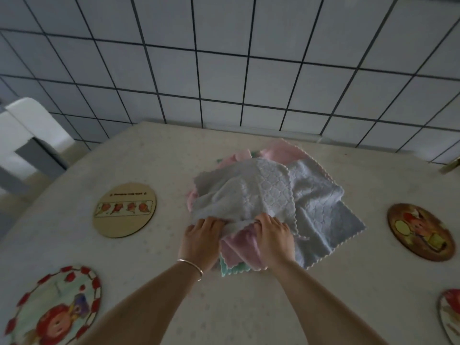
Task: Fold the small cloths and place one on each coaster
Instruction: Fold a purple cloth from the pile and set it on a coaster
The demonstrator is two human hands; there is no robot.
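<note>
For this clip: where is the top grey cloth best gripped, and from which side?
By its near scalloped hem, from the person's side. The grey cloth lies topmost and rumpled, and that hem is free; left hand and right hand grip it there.

We observe both forearms extended forward, converging; left hand point(202, 239) and right hand point(272, 235) lie side by side, knuckles up, fingers curled, gripping fabric.

1. The green cloth point(230, 269) lies mostly buried under the pile; only a corner shows at lower centre.
2. The right edge cuts the lower-right coaster point(451, 317).
3. The bottom edge cuts the lower-left coaster point(53, 307).
4. Lettering on the tan coaster point(124, 210) is too small to read.
</note>
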